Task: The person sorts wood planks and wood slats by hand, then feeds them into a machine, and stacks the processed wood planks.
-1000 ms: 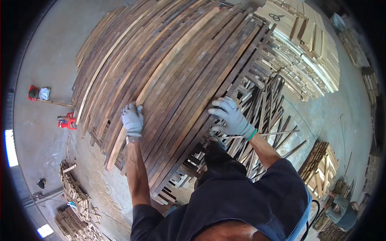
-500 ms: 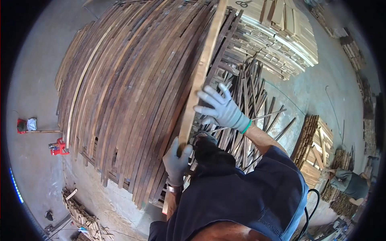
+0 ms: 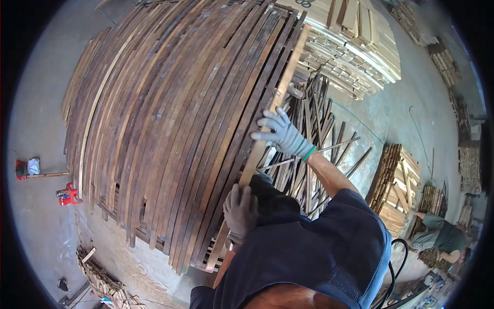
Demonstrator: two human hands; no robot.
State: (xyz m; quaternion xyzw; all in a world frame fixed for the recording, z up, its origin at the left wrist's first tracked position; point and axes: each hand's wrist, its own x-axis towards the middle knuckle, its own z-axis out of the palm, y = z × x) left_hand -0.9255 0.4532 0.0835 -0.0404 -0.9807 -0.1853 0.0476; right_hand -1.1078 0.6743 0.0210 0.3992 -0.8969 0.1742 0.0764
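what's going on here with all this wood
A person in grey gloves is working at a big stack of long dark wooden slats. They hold one lighter slat along the stack's right edge: the left hand has a closed grip on its near end, and the right hand lies on it higher up, fingers spread. Loose sticks lie beyond, and a second person crouches far right.

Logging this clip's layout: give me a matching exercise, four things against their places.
1 left hand
2 right hand
3 red stool
4 pale plank stack

A far left, on the floor
B top right, beyond the dark plank stack
C gripping the lifted plank near its lower end
D spread on the lifted plank, farther up

Pairs: 1-C, 2-D, 3-A, 4-B.
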